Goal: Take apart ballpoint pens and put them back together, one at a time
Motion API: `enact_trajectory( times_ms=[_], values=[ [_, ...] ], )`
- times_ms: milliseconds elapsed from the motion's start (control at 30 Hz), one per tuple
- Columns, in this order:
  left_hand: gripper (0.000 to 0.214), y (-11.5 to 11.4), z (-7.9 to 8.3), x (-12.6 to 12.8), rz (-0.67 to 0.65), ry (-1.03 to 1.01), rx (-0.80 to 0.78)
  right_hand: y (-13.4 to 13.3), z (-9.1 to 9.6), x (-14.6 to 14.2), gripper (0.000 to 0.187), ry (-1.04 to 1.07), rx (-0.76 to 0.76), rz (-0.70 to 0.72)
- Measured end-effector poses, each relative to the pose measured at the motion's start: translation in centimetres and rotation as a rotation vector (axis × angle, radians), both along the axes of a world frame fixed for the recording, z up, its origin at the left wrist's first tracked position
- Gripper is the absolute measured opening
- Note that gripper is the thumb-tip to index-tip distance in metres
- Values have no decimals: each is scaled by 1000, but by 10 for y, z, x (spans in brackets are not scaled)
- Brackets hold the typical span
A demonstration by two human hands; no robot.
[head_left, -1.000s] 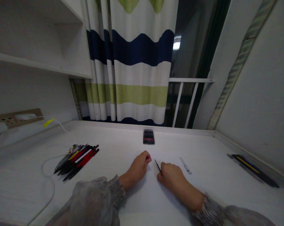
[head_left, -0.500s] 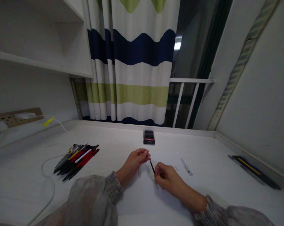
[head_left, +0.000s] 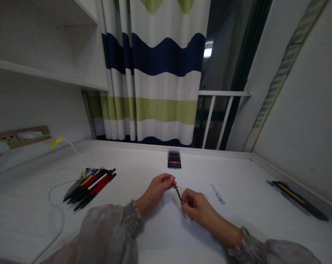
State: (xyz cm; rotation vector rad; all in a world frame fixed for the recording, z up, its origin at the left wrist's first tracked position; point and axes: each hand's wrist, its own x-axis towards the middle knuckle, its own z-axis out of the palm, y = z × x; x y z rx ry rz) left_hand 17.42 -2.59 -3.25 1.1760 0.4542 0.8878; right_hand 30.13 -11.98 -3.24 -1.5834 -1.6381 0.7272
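Taking the slim dark pen-like stick (head_left: pixel 178 193) as the clock's centre, a white cable (head_left: pixel 63 220) curls across the white desk (head_left: pixel 138 157) toward eight o'clock, its lower end cut off by the frame. At nine o'clock lies a heap of black, red, blue and yellow pens (head_left: pixel 91 187), overlapping so that many are partly hidden. The left hand (head_left: pixel 160 187) has its fingertips pinched on the stick's upper end, covering that tip. The stick hangs between both hands above a white paper sheet (head_left: pixel 160 234), its long axis running from eleven to five o'clock. At twelve lies a black phone (head_left: pixel 174 164), its upper screen pixelated. The right hand (head_left: pixel 194 203) grips the lower end, hiding it. Toward three o'clock lie a faint clear plastic strip (head_left: pixel 217 193), its markings illegible, and a dark flat bundle (head_left: pixel 298 201) with a yellow stripe.
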Motion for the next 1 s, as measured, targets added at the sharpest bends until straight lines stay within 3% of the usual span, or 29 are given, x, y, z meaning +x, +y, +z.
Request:
enact_trajectory(
  times_ms=[367, 467, 533, 633, 733, 867, 1000],
  values=[
    [26, 0, -4, -2, -61, 76, 89, -2, 3, 2, 9, -25, 60, 37],
    [34, 2, -1, -3, -5, 136, 164, -1, 2, 3, 10, -24, 88, 20],
    [33, 5, 2, -6, 149, 320, 327, 0, 0, 5, 10, -20, 110, 0],
    [28, 7, 4, -14, 443, 770, 702, 1, -2, 6, 11, -31, 135, -33],
    [27, 8, 1, -22, 443, 1106, 907, 2, -2, 7, 10, -53, 144, -41],
    [24, 10, -8, -25, 309, 1240, 853, 3, -2, 6, 9, -87, 143, -48],
    [19, 15, -8, -19, 370, 1024, 724, 3, -3, 6, 8, -54, 115, -22]
  ],
)
